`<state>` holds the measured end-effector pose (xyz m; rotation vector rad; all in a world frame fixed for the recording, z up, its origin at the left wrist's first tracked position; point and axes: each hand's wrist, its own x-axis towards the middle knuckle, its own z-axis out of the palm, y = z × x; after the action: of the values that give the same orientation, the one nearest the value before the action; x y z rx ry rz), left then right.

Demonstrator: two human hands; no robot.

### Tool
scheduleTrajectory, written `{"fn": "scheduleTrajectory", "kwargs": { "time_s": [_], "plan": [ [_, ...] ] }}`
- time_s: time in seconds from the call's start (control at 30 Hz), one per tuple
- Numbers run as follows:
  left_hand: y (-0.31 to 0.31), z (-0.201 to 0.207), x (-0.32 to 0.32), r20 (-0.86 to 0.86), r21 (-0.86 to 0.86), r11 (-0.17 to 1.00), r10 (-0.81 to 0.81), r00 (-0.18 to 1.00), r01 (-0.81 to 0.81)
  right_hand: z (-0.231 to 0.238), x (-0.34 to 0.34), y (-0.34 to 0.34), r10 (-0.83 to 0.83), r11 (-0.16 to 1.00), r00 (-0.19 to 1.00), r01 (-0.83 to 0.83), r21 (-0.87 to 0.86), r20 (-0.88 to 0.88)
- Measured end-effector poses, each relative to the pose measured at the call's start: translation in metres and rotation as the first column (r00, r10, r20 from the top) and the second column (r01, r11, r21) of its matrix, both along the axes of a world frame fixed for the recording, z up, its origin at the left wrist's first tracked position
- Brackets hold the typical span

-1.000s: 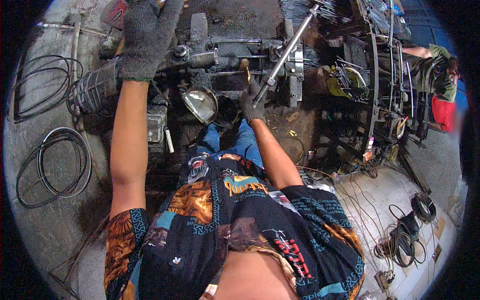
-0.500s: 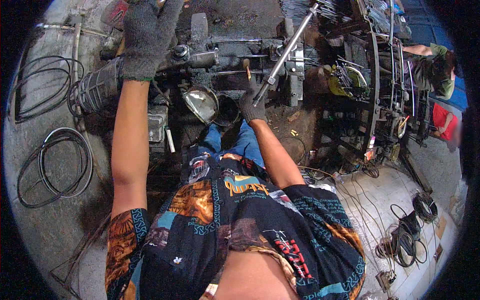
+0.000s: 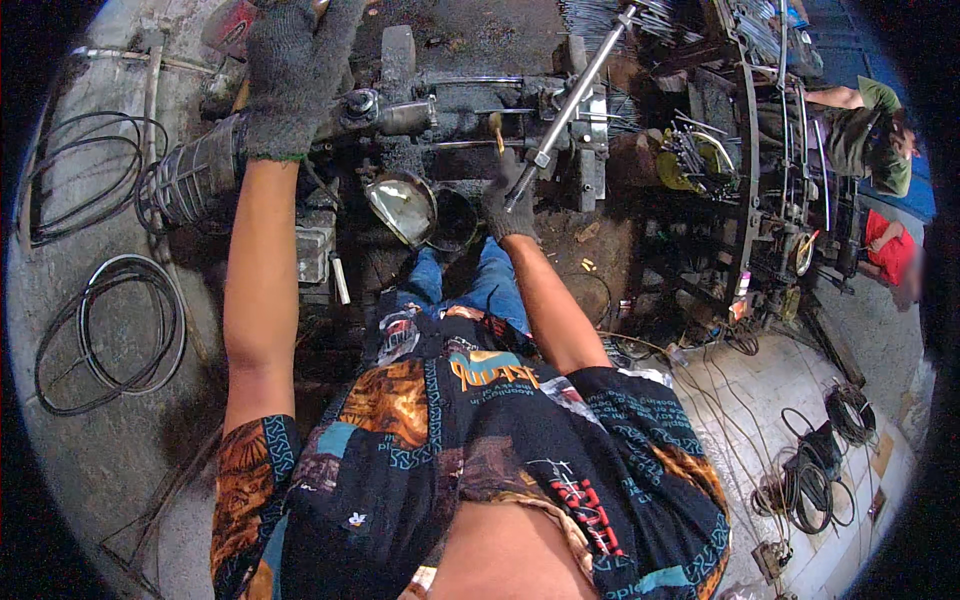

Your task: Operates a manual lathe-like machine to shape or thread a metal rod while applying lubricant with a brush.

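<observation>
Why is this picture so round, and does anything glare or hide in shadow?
Head view: fisheye distortion gives the round black rim; glare streaks the long silver metal rod; the right hand, in a dark grey knitted glove, half blends into shadow.

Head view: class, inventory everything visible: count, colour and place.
Machine: one, dark grey, top centre.
Bar: one, silver, upper centre.
Brush-like tool: one, brown, upper centre.
Ribbed housing: one, grey, upper left.
Cable loops: two sets, black, left.
Pan: one, pale inside, upper centre.
Pot: one, black, beside pan.
Basin: one, yellow, upper right.
Rods: many, grey, in basin.
Rack: one, dark, right.
Co-workers: two, green and red clothing, right.
Cable coils: several, black, lower right.
Shirt: one, multicoloured, bottom centre.
Jeans: one pair, blue, centre.
Left gloved hand: one, grey, upper left.
Right gloved hand: one, grey, upper centre.
</observation>
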<state>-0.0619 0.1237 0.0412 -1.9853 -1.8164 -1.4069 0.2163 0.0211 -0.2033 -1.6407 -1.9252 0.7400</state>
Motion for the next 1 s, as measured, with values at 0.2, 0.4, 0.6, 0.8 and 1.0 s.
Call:
{"fn": "scheduleTrajectory", "kwargs": {
  "time_s": [0.2,0.4,0.6,0.8,1.0],
  "plan": [
    [0.002,0.005,0.005,0.001,-0.035,0.999,-0.004,1.000,0.004,-0.028,-0.001,0.033,0.027,0.996,0.986,-0.013,-0.088,0.164],
    [-0.003,0.008,0.008,0.087,-0.065,0.998,0.010,0.996,-0.004,-0.029,0.003,-0.003,-0.022,0.979,0.987,-0.011,0.202,0.157],
    [-0.001,0.007,0.007,-0.014,-0.029,1.000,0.010,1.000,-0.011,-0.035,0.000,0.031,-0.230,0.895,0.963,0.152,-0.420,-0.143],
    [-0.002,0.003,0.008,0.076,-0.038,0.999,0.006,0.997,-0.003,-0.040,0.004,0.025,-0.063,0.994,0.995,0.070,-0.083,0.075],
    [-0.004,0.010,0.010,0.069,-0.048,0.997,-0.060,0.996,0.064,-0.029,0.010,0.003,-0.036,0.980,0.999,0.029,0.198,0.032]
  ]
}}
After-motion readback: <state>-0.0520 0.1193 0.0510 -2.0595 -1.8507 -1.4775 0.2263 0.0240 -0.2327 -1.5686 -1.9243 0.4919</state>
